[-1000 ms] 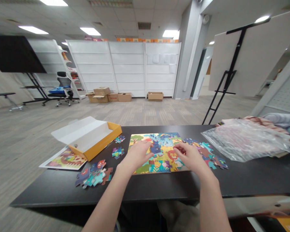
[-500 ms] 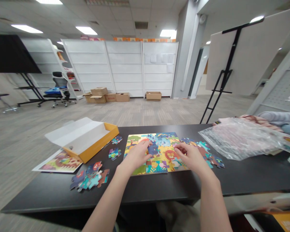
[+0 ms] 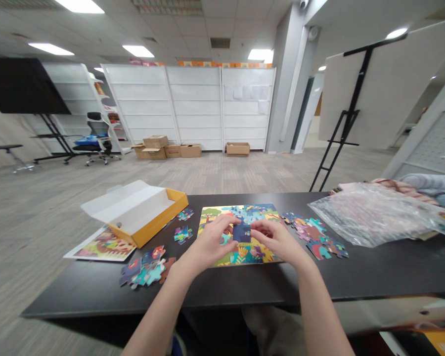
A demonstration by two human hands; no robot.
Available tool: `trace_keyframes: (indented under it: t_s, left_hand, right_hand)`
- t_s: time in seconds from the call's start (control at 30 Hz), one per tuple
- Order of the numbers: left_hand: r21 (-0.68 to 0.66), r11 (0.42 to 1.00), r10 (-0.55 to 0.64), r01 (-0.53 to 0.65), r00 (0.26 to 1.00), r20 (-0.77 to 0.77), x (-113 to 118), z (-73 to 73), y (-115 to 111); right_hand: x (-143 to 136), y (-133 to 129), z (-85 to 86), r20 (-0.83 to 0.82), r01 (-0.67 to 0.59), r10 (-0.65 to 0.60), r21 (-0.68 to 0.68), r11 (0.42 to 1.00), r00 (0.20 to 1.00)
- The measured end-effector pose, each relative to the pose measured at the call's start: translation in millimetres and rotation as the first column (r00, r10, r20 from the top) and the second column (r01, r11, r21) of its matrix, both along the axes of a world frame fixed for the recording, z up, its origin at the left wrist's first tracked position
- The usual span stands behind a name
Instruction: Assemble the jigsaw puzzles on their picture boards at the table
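Observation:
A colourful jigsaw puzzle (image 3: 211,215) lies on the black table (image 3: 244,292), with both hands over it. Between the hands is a dark blue puzzle piece (image 3: 242,233). My left hand (image 3: 217,238) has its fingers closed round the left edge of that piece. On the right side, my right hand (image 3: 271,238) pinches the same piece with thumb and fingertips. Loose pieces (image 3: 148,269) form a pile at the left, and more loose pieces (image 3: 315,232) lie to the right of the puzzle. My hands hide part of the picture.
An open yellow box (image 3: 148,228) with a white lid stands at the left, partly over a printed picture sheet (image 3: 106,245). Smaller groups of pieces (image 3: 183,234) lie beside it. A clear plastic bag (image 3: 371,217) covers the right part of the table.
My right hand has moved left, from over the lion picture to the dark blue piece beside my left hand. The whole view has shifted slightly.

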State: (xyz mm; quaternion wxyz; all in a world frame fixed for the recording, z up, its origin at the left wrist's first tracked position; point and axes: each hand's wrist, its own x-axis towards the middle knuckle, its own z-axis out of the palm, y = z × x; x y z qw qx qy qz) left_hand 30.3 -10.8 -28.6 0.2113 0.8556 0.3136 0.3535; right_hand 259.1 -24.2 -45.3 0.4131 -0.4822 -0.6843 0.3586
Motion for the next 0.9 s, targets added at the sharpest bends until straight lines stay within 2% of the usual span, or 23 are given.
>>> trace_keyframes:
  t_s: [0.17,0.33,0.5,0.67,0.9]
  left_hand:
    - [-0.034,0.999,0.006,-0.004,0.999,0.038,-3.9,-4.5,-3.4]
    - [-0.176,0.984,0.021,0.008,0.987,0.161,-3.1,-5.2,-6.8]
    - [-0.261,0.964,0.027,0.049,0.960,0.280,-5.6,4.8,-9.3]
    - [-0.262,0.965,0.079,0.000,0.953,0.293,-13.4,14.9,-9.3]
    - [-0.412,0.902,0.008,0.127,0.950,0.313,-14.0,13.5,-13.8]
  right_hand:
    - [-9.2,-3.9,5.1,-0.146,-0.114,0.100,-0.093,0.989,0.984]
    - [-11.7,-4.7,6.8,-0.254,-0.139,0.103,-0.131,0.982,0.962]
    - [-12.4,-5.5,11.9,-0.234,-0.122,0.102,-0.075,0.990,0.967]
    - [-13.0,-9.1,17.9,-0.202,-0.099,0.092,-0.027,0.995,0.975]
    - [-20.5,-10.8,20.9,-0.194,-0.117,0.111,-0.018,0.993,0.975]
